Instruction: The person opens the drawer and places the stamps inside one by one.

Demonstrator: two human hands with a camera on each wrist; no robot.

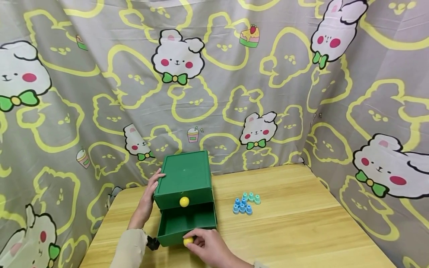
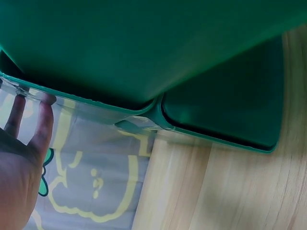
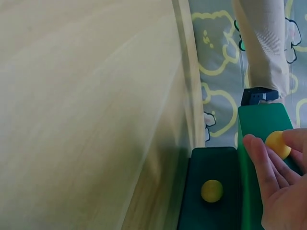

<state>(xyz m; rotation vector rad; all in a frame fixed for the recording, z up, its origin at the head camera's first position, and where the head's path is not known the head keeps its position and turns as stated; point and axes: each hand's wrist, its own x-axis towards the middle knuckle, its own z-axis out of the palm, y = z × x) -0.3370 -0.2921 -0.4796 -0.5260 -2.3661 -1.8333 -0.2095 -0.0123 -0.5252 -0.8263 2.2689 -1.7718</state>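
A green two-drawer box (image 1: 184,173) stands on the table, its upper drawer closed behind a yellow knob (image 1: 184,202). The lower drawer (image 1: 186,219) is pulled out, and nothing shows in the visible part of its inside. My right hand (image 1: 214,247) pinches the lower drawer's yellow knob (image 3: 278,144) between thumb and fingers. On the box's left side rests my left hand (image 1: 147,199); in the left wrist view its extended fingers (image 2: 43,127) touch the box's edge. The right wrist view also shows the upper knob (image 3: 211,191), untouched.
Several small blue cone-like pieces (image 1: 242,207) and a few teal ones (image 1: 251,196) stand on the wooden table (image 1: 295,216) right of the box. A patterned curtain (image 1: 214,93) hangs behind and at both sides. A black device (image 1: 153,243) sits at the left wrist.
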